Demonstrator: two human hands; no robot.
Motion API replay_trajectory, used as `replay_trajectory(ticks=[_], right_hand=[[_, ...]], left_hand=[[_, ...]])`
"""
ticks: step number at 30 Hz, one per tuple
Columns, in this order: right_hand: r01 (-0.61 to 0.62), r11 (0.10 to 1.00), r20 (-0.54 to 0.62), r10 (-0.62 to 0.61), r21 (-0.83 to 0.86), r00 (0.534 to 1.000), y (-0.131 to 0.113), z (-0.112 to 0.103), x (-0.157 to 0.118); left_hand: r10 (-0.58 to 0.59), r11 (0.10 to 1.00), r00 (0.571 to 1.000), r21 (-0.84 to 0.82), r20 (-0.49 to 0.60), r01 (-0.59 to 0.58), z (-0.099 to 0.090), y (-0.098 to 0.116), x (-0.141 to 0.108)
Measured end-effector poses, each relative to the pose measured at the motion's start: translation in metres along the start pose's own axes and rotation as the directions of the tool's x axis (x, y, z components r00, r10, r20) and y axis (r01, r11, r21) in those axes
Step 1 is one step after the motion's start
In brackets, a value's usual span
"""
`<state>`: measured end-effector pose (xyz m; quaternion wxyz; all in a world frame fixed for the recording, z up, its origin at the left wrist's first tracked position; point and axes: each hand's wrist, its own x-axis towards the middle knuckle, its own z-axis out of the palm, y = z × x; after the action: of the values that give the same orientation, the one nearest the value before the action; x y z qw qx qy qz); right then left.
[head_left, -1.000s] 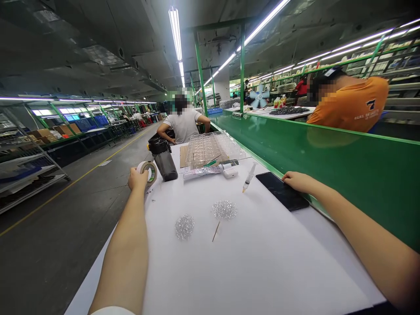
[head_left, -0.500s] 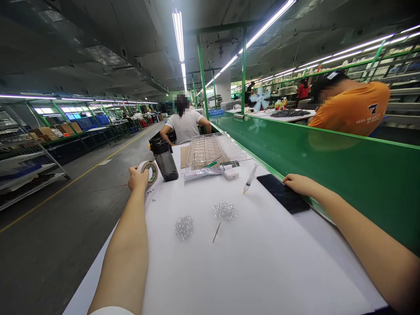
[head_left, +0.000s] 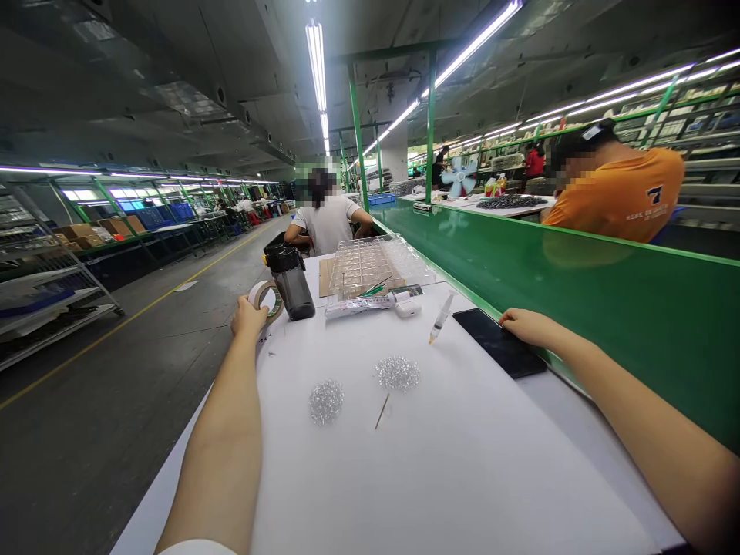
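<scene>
My left hand (head_left: 248, 316) is closed on a roll of tape (head_left: 277, 304) at the left edge of the white work surface, right beside a dark bottle (head_left: 298, 291). On the opposite side, my right hand (head_left: 523, 325) rests across the edge of a black phone (head_left: 491, 344) with its fingers laid forward and nothing visible in them. Between my arms lie two piles of tiny clear pieces, the left pile (head_left: 326, 402) and the right pile (head_left: 398, 373). A thin brown stick (head_left: 381, 412) lies below the right pile. A syringe (head_left: 442, 317) is near the phone.
Clear plastic trays (head_left: 370, 266) stand at the far end, with a flat packet (head_left: 358, 307) and a white case (head_left: 408, 308) before them. A green conveyor belt (head_left: 607, 308) runs along the right. One person (head_left: 329, 220) sits ahead, another (head_left: 630, 193) beyond the belt.
My left hand has shifted slightly right and down with the tape roll, which now leans more. My right hand and the things on the surface stay as they were.
</scene>
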<state>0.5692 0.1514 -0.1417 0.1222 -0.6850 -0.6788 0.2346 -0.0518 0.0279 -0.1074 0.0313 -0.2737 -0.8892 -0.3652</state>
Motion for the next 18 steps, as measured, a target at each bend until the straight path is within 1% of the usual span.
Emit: replay_trajectory(ticks=[5,12,15,18], right_hand=[[0.000,1.000,-0.002,0.000,-0.001,1.000,0.000,0.000,0.000],[0.009,1.000,0.002,-0.009,-0.004,1.000,0.001,0.000,0.001],[0.022,1.000,0.001,-0.022,-0.018,1.000,0.002,-0.001,0.001],[0.035,0.999,-0.003,-0.035,-0.037,0.999,0.002,-0.001,0.001]], left_hand=[[0.020,0.998,0.999,0.052,0.039,-0.023,0.004,-0.004,0.006],[0.025,0.996,0.995,0.078,0.094,-0.033,0.000,-0.004,0.001],[0.012,0.998,0.997,0.064,0.076,-0.017,-0.005,0.000,-0.005],[0.032,0.999,0.999,0.027,0.021,-0.032,-0.010,0.008,-0.014]])
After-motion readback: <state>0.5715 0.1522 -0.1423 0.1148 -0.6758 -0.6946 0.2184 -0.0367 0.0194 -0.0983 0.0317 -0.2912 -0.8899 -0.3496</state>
